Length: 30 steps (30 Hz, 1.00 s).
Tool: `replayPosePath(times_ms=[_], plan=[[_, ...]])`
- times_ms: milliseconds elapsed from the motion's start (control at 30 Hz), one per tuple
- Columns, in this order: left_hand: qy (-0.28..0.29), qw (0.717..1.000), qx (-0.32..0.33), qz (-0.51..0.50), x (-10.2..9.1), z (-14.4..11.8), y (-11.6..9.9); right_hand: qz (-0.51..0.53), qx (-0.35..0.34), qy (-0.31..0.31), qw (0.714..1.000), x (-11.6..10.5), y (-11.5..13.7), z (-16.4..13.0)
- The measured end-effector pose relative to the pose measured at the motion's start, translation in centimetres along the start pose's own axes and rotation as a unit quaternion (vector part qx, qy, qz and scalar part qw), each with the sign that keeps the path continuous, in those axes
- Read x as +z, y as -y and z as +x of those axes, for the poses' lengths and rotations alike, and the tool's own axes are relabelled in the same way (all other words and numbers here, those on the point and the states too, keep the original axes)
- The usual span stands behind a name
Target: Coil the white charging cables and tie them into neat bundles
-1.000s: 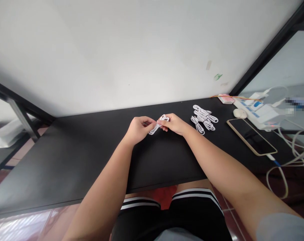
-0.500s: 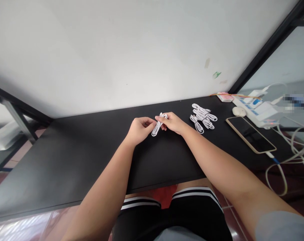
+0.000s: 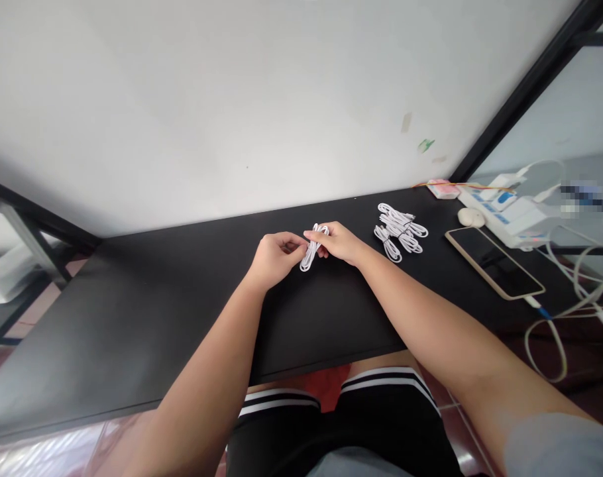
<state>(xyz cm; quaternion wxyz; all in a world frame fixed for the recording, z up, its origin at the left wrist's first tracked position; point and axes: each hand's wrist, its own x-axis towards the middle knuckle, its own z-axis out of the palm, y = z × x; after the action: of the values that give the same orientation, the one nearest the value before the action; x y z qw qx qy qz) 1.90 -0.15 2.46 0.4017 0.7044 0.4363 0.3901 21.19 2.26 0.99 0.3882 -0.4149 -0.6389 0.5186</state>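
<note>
A coiled white cable is held just above the black table, in the middle of the head view. My right hand grips its upper part, thumb on top and fingers beneath. From the other side, my left hand pinches at the coil's left edge with thumb and forefinger; whether it holds the cable or a thin tie there is too small to tell. To the right of my hands lie several more white cables, bundled with dark ties.
At the right a phone lies plugged into a charging cable. Behind it are a white rounded case, a power strip with chargers, and a pink-and-white box. Loose cords hang off the right edge. A white wall rises behind the table.
The camera view has shifted slightly. Both hands stay at the coil in nearly the same pose, with only a tiny movement of the fingers.
</note>
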Motion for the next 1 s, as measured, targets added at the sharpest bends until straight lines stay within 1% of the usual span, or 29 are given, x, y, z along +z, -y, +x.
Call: replayPosePath(times_ms=[167, 533, 800, 1000], plan=[[0.005, 1.0, -0.004, -0.003, 0.0, -0.06, -0.14, -0.001, -0.007, -0.002, 1.0, -0.04, -0.12, 0.03], [-0.004, 1.0, -0.012, 0.005, 0.11, -0.08, -0.4, -0.032, -0.013, -0.009, 0.999, -0.19, -0.5, 0.2], [-0.007, 1.0, -0.009, -0.002, 0.27, -0.1, -0.2, -0.042, -0.01, -0.008, 0.999, -0.26, -0.35, 0.11], [-0.015, 1.0, -0.013, 0.002, 0.47, 0.08, 0.32, -0.038, -0.006, -0.021, 0.999, -0.1, -0.35, 0.16]])
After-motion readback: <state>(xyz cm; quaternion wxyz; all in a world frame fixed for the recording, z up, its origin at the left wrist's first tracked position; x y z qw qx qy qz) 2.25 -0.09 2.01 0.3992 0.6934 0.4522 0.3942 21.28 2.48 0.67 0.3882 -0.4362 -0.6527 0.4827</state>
